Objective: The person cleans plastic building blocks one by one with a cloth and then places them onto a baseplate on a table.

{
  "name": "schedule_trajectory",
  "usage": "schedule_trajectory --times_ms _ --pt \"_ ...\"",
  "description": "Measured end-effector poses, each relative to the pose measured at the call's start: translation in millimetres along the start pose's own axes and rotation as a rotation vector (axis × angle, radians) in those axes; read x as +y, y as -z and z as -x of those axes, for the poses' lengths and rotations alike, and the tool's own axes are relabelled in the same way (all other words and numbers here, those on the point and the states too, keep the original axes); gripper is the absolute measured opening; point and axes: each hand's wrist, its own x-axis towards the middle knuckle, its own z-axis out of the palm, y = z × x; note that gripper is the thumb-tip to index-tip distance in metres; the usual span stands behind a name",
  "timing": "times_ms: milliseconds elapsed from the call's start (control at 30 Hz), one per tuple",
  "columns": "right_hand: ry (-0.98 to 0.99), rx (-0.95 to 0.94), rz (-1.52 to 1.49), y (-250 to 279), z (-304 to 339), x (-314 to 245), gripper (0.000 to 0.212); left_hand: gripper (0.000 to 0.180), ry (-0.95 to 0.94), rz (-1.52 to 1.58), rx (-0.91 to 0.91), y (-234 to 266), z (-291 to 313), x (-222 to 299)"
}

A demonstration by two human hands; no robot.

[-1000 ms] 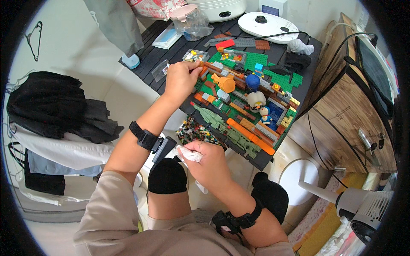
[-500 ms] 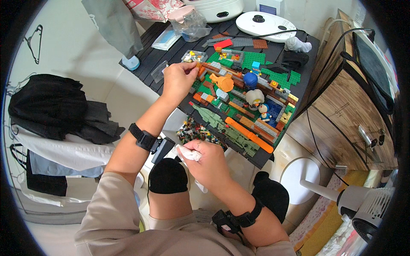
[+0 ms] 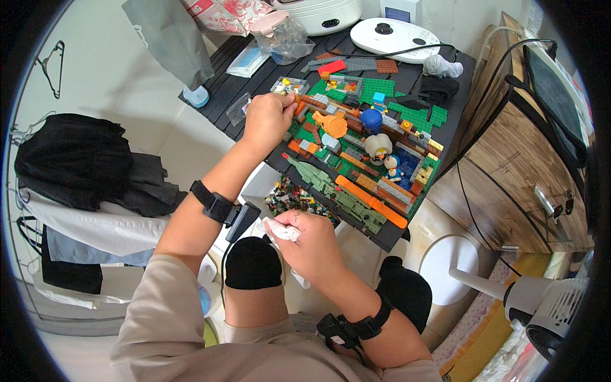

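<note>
My left hand (image 3: pixel 270 121) is at the left end of the brick build (image 3: pixel 356 143), fingers pinched together by an orange brick; whatever they grip is hidden. Crumpled white tissue (image 3: pixel 284 230) is held in my right hand (image 3: pixel 313 249), above my lap and in front of the table edge. On the build stand an orange figure (image 3: pixel 330 124), a blue round-headed figure (image 3: pixel 372 119), a cream-hooded figure (image 3: pixel 379 148) and a small blue-and-white figure (image 3: pixel 393 167). Along the near edge lie a sage-green brick piece (image 3: pixel 331 191) and an orange bar-shaped tool (image 3: pixel 371 202).
Below the table edge, a container of loose mixed bricks (image 3: pixel 296 198) sits near my right hand. Clear trays of small parts (image 3: pixel 289 85) lie beyond my left hand. A white lid (image 3: pixel 394 41) and cable are at the back; a white fan (image 3: pixel 534 312) is at the right.
Both hands stay almost in place. The left fingers have shifted very slightly at the build's left end, and the whole view has moved a little.
</note>
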Motion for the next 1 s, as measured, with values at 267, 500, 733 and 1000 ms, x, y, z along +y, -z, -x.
schedule_trajectory --times_ms 267,500,733,1000 --pt "-0.063 -0.042 -0.026 -1.0 0.1 -2.9 0.016 0.014 -0.127 0.044 0.105 -4.0 5.9 -1.4" --pt "0.011 0.010 0.006 -3.3 0.1 1.0 0.016 0.013 -0.166 -0.047 -0.053 2.0 -2.7 -3.3" --pt "0.033 -0.004 0.069 1.2 -1.1 4.3 0.014 0.018 -0.061 -0.143 -0.178 13.1 -6.8 3.0" --pt "-0.035 -0.043 0.077 -10.7 0.2 4.0 0.015 0.020 0.034 0.204 0.040 29.1 -4.6 -9.0"
